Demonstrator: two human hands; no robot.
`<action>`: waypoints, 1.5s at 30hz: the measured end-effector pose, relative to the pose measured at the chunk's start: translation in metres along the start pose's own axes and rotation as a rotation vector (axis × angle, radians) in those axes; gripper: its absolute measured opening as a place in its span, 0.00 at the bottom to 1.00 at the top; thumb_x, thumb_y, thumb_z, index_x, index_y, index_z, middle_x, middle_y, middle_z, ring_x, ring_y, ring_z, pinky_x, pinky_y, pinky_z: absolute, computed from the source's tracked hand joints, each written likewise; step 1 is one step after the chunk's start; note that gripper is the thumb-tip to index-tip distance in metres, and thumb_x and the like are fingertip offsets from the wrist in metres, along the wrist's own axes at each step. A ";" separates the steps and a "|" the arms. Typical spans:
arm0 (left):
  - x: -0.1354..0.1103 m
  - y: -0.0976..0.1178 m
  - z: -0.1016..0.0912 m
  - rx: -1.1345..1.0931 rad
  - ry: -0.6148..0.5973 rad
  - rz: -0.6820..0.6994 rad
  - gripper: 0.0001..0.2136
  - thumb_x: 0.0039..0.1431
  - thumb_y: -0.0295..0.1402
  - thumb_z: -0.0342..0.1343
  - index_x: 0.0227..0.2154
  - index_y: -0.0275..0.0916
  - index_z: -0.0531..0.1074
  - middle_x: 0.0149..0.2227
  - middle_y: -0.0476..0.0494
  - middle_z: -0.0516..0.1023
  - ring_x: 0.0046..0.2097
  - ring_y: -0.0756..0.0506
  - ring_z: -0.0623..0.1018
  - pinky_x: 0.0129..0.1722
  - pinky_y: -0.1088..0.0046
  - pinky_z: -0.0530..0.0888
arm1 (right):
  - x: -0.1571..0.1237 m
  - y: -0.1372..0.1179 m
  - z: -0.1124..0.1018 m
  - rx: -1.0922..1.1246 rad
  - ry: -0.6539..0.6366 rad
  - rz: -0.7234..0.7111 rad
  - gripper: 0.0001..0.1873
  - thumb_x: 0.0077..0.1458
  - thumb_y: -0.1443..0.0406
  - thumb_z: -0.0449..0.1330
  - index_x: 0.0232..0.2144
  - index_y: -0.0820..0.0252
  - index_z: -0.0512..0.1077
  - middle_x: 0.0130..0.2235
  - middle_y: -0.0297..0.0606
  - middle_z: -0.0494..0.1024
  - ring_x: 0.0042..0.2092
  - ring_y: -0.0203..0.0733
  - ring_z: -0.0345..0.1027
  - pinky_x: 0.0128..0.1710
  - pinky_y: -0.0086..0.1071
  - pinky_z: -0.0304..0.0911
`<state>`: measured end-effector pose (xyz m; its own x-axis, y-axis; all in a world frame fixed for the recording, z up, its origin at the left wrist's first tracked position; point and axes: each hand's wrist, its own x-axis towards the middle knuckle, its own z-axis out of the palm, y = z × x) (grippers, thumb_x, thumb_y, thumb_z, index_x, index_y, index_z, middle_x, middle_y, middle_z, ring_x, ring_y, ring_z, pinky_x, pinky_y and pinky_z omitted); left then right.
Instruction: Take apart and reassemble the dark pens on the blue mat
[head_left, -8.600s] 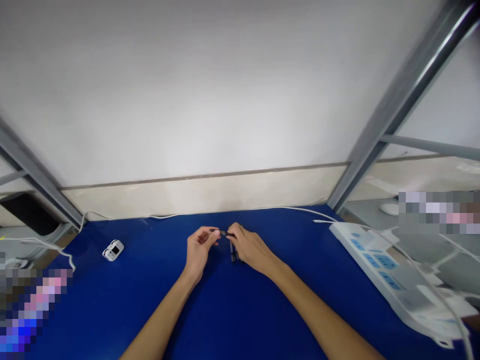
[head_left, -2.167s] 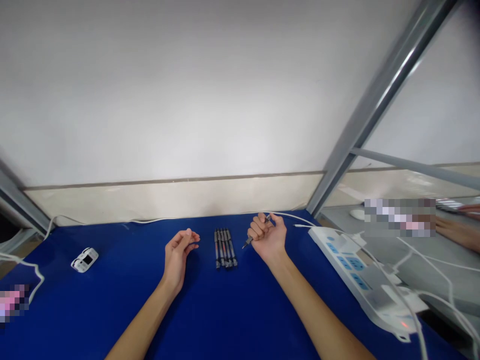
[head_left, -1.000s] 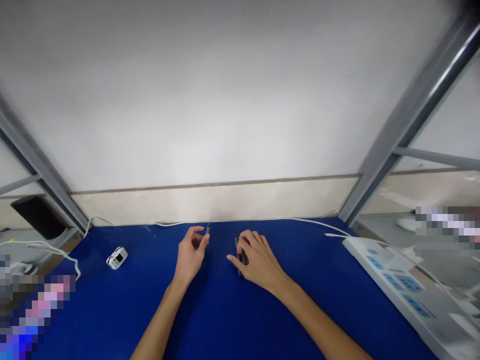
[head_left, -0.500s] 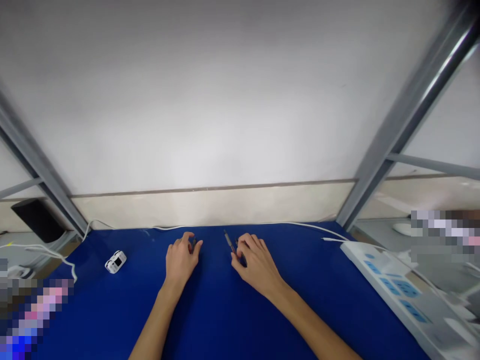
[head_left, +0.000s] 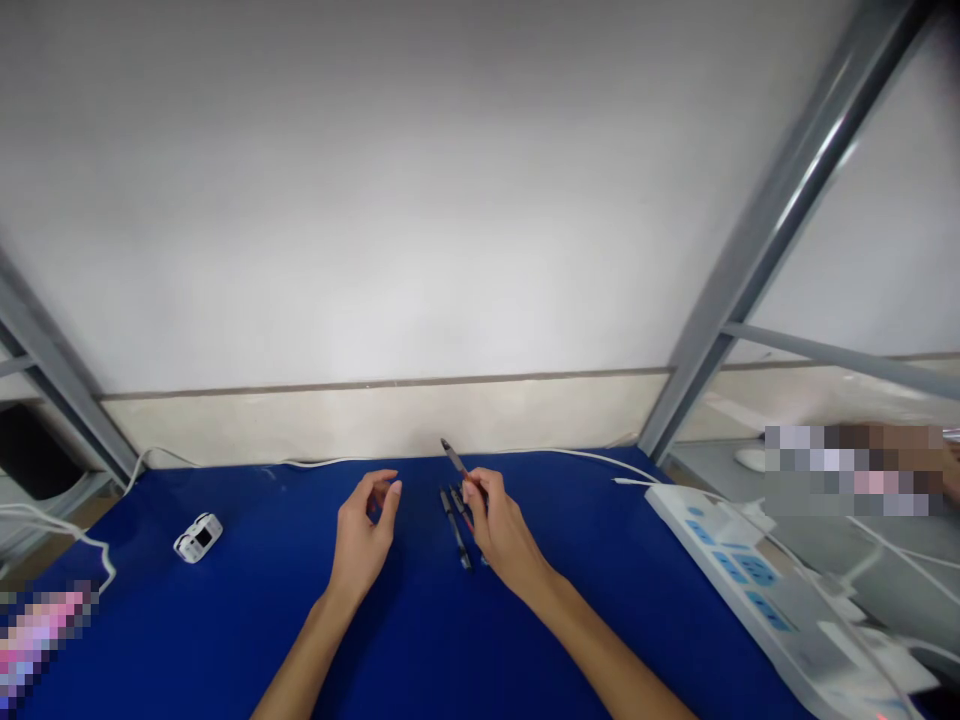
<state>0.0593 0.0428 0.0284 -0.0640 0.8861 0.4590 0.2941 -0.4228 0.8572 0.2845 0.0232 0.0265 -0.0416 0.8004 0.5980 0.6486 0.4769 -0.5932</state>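
My right hand pinches a dark pen between thumb and fingers, its far end tilted up and away over the blue table. Several more dark pens lie side by side on the table just left of that hand, partly hidden by it. My left hand hovers a short way left of the pens, fingers curled with thumb and forefinger apart, and nothing shows in it.
A small white device lies at the left of the table. A white power strip with blue sockets and white cables sits at the right. A white cable runs along the back edge. Grey metal frame posts stand at both sides.
My right hand has lifted one pen off the row, which now shows beside it. My left hand has risen from the table and loosened its fingers.
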 end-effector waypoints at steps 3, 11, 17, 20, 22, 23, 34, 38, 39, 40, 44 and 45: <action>-0.003 0.011 0.006 -0.337 -0.141 -0.110 0.23 0.64 0.50 0.59 0.56 0.43 0.75 0.51 0.37 0.83 0.53 0.38 0.80 0.55 0.61 0.73 | -0.001 -0.002 0.000 -0.022 -0.140 -0.035 0.13 0.75 0.58 0.45 0.52 0.54 0.65 0.42 0.41 0.79 0.39 0.46 0.77 0.39 0.36 0.69; -0.006 0.004 0.017 -0.550 -0.157 -0.256 0.18 0.59 0.47 0.66 0.44 0.37 0.81 0.43 0.35 0.86 0.42 0.40 0.83 0.45 0.63 0.78 | -0.007 -0.002 0.006 -0.122 -0.378 -0.154 0.13 0.75 0.59 0.47 0.45 0.53 0.70 0.39 0.38 0.81 0.39 0.46 0.78 0.39 0.35 0.66; -0.006 -0.001 0.015 -0.388 -0.033 -0.268 0.17 0.57 0.49 0.67 0.29 0.37 0.78 0.26 0.46 0.79 0.29 0.48 0.77 0.32 0.73 0.72 | -0.008 -0.003 0.006 -0.106 -0.367 -0.168 0.13 0.75 0.58 0.48 0.42 0.53 0.70 0.38 0.37 0.80 0.38 0.45 0.78 0.42 0.37 0.66; -0.006 0.001 0.017 -0.532 -0.103 -0.294 0.20 0.57 0.49 0.67 0.45 0.40 0.80 0.43 0.39 0.84 0.42 0.43 0.81 0.38 0.70 0.76 | -0.005 -0.001 0.004 -0.080 -0.320 -0.153 0.13 0.75 0.58 0.48 0.42 0.53 0.70 0.38 0.38 0.81 0.36 0.45 0.77 0.38 0.35 0.66; -0.006 0.002 0.017 -0.601 -0.160 -0.309 0.23 0.55 0.47 0.68 0.49 0.41 0.79 0.49 0.36 0.83 0.46 0.41 0.81 0.42 0.67 0.77 | -0.004 0.000 0.003 -0.081 -0.302 -0.145 0.13 0.75 0.58 0.48 0.41 0.53 0.70 0.37 0.38 0.80 0.35 0.45 0.77 0.36 0.34 0.66; -0.006 0.002 0.017 -0.597 -0.168 -0.311 0.21 0.55 0.47 0.69 0.47 0.39 0.79 0.47 0.35 0.84 0.44 0.41 0.82 0.42 0.66 0.77 | -0.004 0.000 0.002 -0.083 -0.302 -0.146 0.13 0.75 0.58 0.48 0.41 0.53 0.70 0.37 0.38 0.80 0.35 0.44 0.77 0.36 0.34 0.66; -0.007 0.002 0.019 -0.575 -0.173 -0.312 0.18 0.54 0.45 0.70 0.42 0.38 0.80 0.40 0.37 0.85 0.42 0.41 0.82 0.40 0.67 0.78 | -0.002 -0.007 -0.002 -0.099 -0.321 -0.175 0.15 0.76 0.59 0.45 0.46 0.52 0.71 0.42 0.38 0.81 0.42 0.45 0.77 0.42 0.36 0.69; -0.008 -0.001 0.021 -0.533 -0.092 -0.296 0.16 0.57 0.47 0.67 0.37 0.38 0.79 0.38 0.39 0.84 0.41 0.42 0.82 0.39 0.68 0.78 | 0.000 -0.007 -0.001 -0.116 -0.309 -0.196 0.14 0.75 0.60 0.45 0.46 0.52 0.70 0.42 0.40 0.79 0.43 0.46 0.76 0.44 0.38 0.68; -0.009 -0.001 0.021 -0.537 -0.092 -0.295 0.16 0.57 0.47 0.67 0.36 0.38 0.78 0.41 0.38 0.85 0.42 0.42 0.82 0.39 0.67 0.78 | 0.000 -0.006 -0.001 -0.113 -0.310 -0.189 0.13 0.75 0.60 0.45 0.46 0.53 0.70 0.42 0.40 0.79 0.42 0.46 0.76 0.42 0.37 0.68; -0.009 0.000 0.022 -0.543 -0.100 -0.295 0.16 0.58 0.47 0.67 0.35 0.38 0.78 0.43 0.37 0.85 0.43 0.41 0.82 0.40 0.67 0.79 | 0.000 -0.004 0.000 -0.101 -0.317 -0.175 0.12 0.75 0.60 0.46 0.45 0.53 0.68 0.42 0.40 0.79 0.41 0.46 0.77 0.41 0.37 0.68; -0.013 0.003 0.026 -0.599 -0.155 -0.297 0.16 0.60 0.47 0.65 0.33 0.38 0.74 0.46 0.36 0.84 0.45 0.40 0.83 0.42 0.64 0.80 | -0.001 0.000 0.000 -0.032 -0.358 -0.108 0.08 0.74 0.62 0.48 0.42 0.54 0.64 0.38 0.37 0.80 0.38 0.44 0.78 0.38 0.35 0.67; -0.013 0.004 0.027 -0.621 -0.159 -0.303 0.16 0.60 0.47 0.65 0.33 0.38 0.73 0.46 0.36 0.84 0.45 0.39 0.84 0.42 0.64 0.80 | -0.001 0.000 -0.001 -0.029 -0.359 -0.099 0.07 0.74 0.61 0.48 0.43 0.54 0.64 0.38 0.37 0.81 0.38 0.44 0.78 0.37 0.34 0.67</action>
<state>0.0870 0.0344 0.0191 0.0970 0.9788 0.1802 -0.3157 -0.1415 0.9382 0.2852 0.0221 0.0259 -0.3654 0.8301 0.4213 0.6496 0.5515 -0.5233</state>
